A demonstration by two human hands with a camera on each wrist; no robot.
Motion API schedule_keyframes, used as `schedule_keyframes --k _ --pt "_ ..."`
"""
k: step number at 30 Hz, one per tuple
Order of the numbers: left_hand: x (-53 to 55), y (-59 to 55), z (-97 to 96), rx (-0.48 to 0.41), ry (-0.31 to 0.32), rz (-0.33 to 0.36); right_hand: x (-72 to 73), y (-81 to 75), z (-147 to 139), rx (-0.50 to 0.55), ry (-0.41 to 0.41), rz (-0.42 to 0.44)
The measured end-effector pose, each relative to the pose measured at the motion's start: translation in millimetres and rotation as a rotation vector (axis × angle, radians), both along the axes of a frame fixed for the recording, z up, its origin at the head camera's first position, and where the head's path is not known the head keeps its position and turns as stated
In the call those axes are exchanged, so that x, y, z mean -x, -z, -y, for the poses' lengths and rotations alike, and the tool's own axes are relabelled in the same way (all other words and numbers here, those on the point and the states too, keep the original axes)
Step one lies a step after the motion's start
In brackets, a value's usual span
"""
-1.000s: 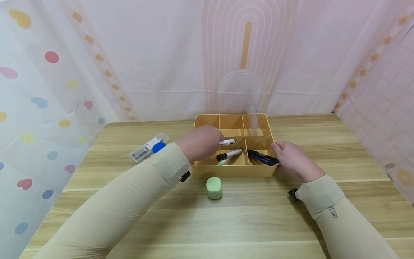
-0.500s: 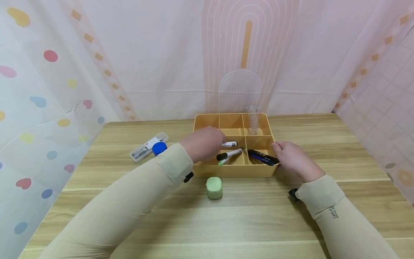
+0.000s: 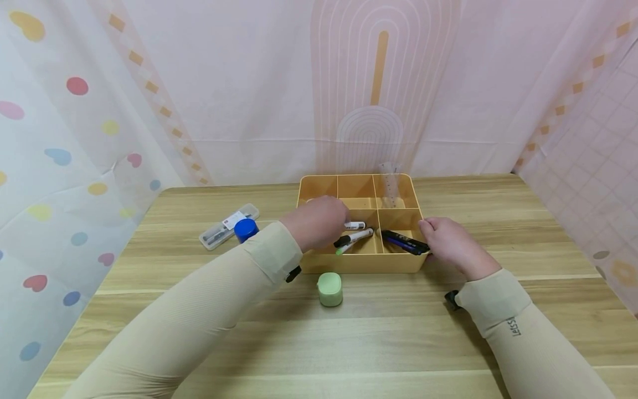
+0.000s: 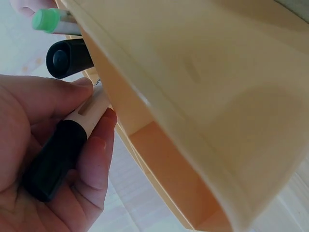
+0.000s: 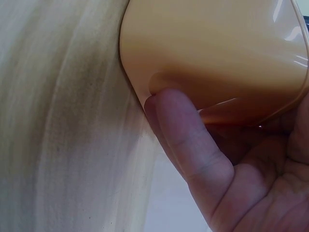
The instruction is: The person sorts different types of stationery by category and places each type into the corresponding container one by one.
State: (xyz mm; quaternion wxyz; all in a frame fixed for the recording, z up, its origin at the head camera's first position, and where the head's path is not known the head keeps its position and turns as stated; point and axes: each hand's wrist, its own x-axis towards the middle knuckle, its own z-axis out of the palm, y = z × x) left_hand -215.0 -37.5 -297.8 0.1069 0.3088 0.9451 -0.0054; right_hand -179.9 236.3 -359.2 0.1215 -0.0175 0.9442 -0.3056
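My left hand (image 3: 321, 221) pinches a white whiteboard marker (image 3: 356, 225) with a black cap over the front middle compartment of a yellow organizer box (image 3: 364, 264). In the left wrist view the marker's black cap (image 4: 54, 159) lies toward the palm and its white barrel points into the box. Another white marker (image 3: 355, 237) with a black end and a green-ended pen (image 3: 341, 251) lean in that same compartment. Black and blue pens (image 3: 405, 243) rest in the front right one. My right hand (image 3: 451, 244) grips the box's right side, fingers (image 5: 186, 128) against the outer wall.
A green cube-like container (image 3: 330, 289) stands in front of the box. To its left are a blue-topped round object (image 3: 246, 229) and a clear case (image 3: 219, 234) with pens. A clear ruler (image 3: 390, 185) sticks up from the back right compartment. Curtains hang behind the table (image 3: 379, 343).
My left hand has moved slightly to the right, and the marker in it has gone lower into the front middle compartment. The right hand and the box have stayed put.
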Motion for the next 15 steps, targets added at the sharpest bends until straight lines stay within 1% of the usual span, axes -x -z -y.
schedule_keyframes --k 10,15 --pt "0.9 3.4 -2.6 -0.029 -0.007 0.009 -0.4 -0.1 -0.8 -0.009 -0.008 -0.006" --pt "1.4 4.5 -3.7 -0.032 -0.002 0.006 -0.3 0.1 -0.7 0.000 -0.002 0.006"
